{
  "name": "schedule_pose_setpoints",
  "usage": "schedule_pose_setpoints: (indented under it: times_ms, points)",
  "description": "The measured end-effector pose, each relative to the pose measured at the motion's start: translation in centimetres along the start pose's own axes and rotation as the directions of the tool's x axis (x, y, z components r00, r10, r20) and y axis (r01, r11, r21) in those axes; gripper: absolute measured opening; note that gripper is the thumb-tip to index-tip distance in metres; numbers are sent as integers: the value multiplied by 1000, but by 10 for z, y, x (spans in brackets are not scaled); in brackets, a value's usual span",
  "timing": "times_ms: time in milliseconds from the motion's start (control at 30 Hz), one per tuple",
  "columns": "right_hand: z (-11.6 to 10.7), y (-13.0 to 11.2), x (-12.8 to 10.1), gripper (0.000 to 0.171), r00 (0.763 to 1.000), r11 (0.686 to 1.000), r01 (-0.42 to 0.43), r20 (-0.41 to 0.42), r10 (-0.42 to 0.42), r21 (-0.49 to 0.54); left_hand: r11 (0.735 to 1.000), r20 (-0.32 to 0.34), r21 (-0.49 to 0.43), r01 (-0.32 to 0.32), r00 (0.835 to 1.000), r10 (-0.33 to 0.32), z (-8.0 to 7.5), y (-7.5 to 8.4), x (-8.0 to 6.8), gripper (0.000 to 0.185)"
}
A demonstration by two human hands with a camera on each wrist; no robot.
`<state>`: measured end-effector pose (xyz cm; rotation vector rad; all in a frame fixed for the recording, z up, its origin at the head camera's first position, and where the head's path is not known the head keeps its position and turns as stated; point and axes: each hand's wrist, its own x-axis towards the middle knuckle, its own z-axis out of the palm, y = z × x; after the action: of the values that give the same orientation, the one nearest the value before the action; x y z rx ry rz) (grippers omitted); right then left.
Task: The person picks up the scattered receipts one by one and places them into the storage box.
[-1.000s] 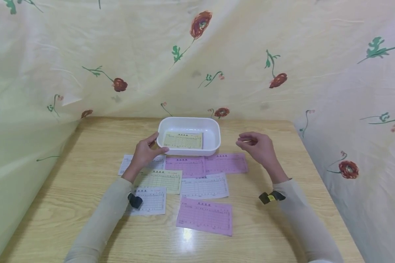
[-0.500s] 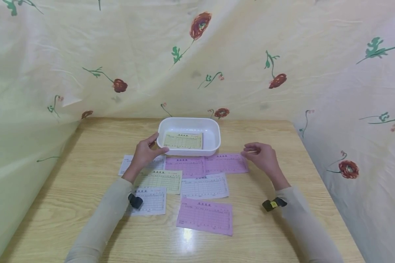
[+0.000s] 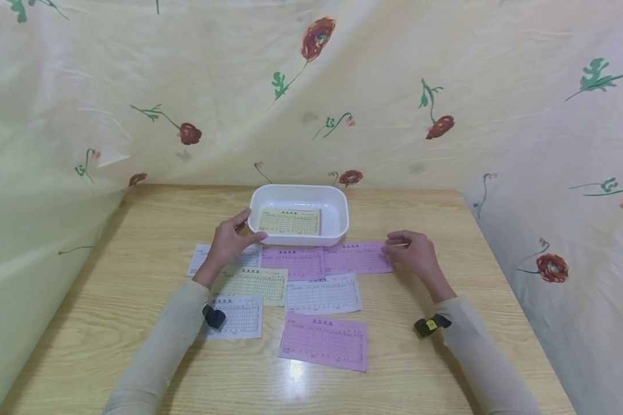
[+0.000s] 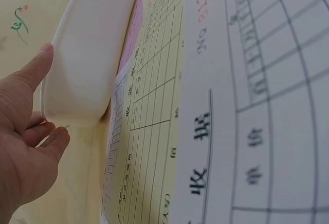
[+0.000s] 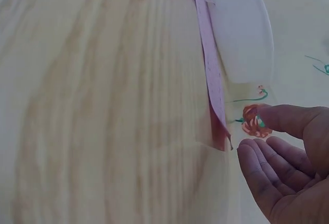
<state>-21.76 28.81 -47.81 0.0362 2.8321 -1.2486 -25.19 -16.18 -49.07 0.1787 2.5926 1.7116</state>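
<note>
My left hand (image 3: 227, 243) holds the left end of a white plastic tray (image 3: 336, 216), the thumb over its front rim and the fingers at its side. Inside the tray lies a yellow printed receipt slip (image 3: 289, 222). My right hand (image 3: 414, 253) is at the right end of a pink receipt slip (image 3: 355, 258). In the right wrist view the thumb and fingers stand apart, with nothing between them, just beyond the lifted corner of that pink slip (image 5: 215, 90). A second pink slip (image 3: 293, 264) lies in front of the tray.
Nearer on the wooden table (image 3: 426, 374) lie a yellow slip (image 3: 262, 286), a white slip (image 3: 323, 294), another white slip (image 3: 241, 317) and a pink slip (image 3: 323, 342). A further white slip (image 3: 201, 256) is partly under the left hand. A flowered cloth (image 3: 228, 86) hangs behind.
My right hand has come down from beside the tray toward me and slightly right, to the end of the pink slip. The left hand and tray have stayed in place.
</note>
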Motion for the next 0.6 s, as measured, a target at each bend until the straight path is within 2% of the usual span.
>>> schedule_pose_setpoints:
  times_ms: [600]
  points:
    - [7, 1, 0, 51, 995, 995, -88, 42, 90, -41, 1000, -1, -8, -17, 1000, 17, -1, -1, -1, 94]
